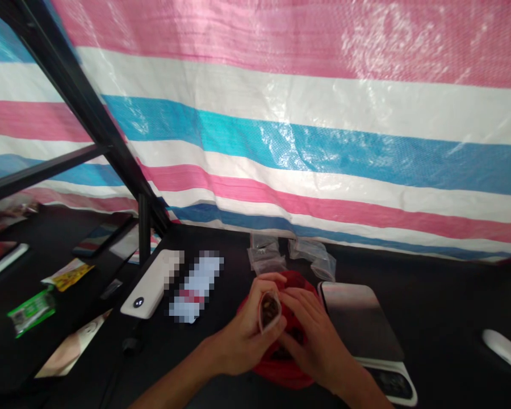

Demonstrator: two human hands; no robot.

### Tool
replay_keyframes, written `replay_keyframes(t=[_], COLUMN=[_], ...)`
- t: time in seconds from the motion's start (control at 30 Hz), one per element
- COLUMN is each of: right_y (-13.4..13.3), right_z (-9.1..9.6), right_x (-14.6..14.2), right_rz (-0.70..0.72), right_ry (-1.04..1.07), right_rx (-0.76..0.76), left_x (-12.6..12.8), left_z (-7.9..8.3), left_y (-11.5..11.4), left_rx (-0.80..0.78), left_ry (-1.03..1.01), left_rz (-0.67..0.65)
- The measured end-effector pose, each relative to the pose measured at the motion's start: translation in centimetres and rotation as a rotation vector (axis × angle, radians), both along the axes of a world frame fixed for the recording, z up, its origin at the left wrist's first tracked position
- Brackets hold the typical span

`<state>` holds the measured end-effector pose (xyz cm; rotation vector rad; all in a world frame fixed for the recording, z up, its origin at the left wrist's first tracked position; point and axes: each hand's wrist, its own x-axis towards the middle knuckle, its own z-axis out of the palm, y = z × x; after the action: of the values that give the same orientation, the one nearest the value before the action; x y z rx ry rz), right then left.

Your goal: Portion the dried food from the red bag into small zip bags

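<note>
My left hand (247, 335) is closed around a small clear plastic bag (269, 311). The bag's mouth is spread open and faces me, with brown bits inside that I cannot identify. My right hand (313, 332) arches just beside it, its fingertips close to the bag's rim and a gap between thumb and fingers. Both hands are above a red plastic bag (287, 378), whose dark contents show between them but are mostly hidden.
Right of the red bag stands a digital scale (361, 321). Clear zip bags (266, 253) lie behind my hands. A white power bank (147, 289) and a blurred packet (198, 287) are at left, near a black metal frame (111, 142). A white object (506, 351) sits far right.
</note>
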<state>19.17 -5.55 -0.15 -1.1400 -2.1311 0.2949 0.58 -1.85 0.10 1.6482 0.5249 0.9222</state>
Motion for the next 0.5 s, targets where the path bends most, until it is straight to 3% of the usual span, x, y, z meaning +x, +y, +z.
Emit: replay_keyframes(t=[0.13, 0.23, 0.37, 0.5], right_y=[0.7, 1.3, 1.7, 1.6], right_z=[1.2, 2.1, 1.8, 0.7], right_x=[1.8, 3.6, 4.1, 3.1], right_rz=[-0.09, -0.124, -0.08, -0.044], right_ry=[-0.009, -0.076, -0.215, -0.275], right_rx=[0.014, -0.046, -0.133, -0.18], left_x=[0.1, 0.0, 0.2, 0.2], left_z=[-0.1, 0.5, 0.8, -0.3], left_y=[0.3, 0.2, -0.3, 0.5], left_rx=[-0.002, 0.222, 0.559, 0.535], left_ry=[-0.023, 0.071, 0.488, 0.795], left_rz=[0.227, 0.289, 0.213, 0.292])
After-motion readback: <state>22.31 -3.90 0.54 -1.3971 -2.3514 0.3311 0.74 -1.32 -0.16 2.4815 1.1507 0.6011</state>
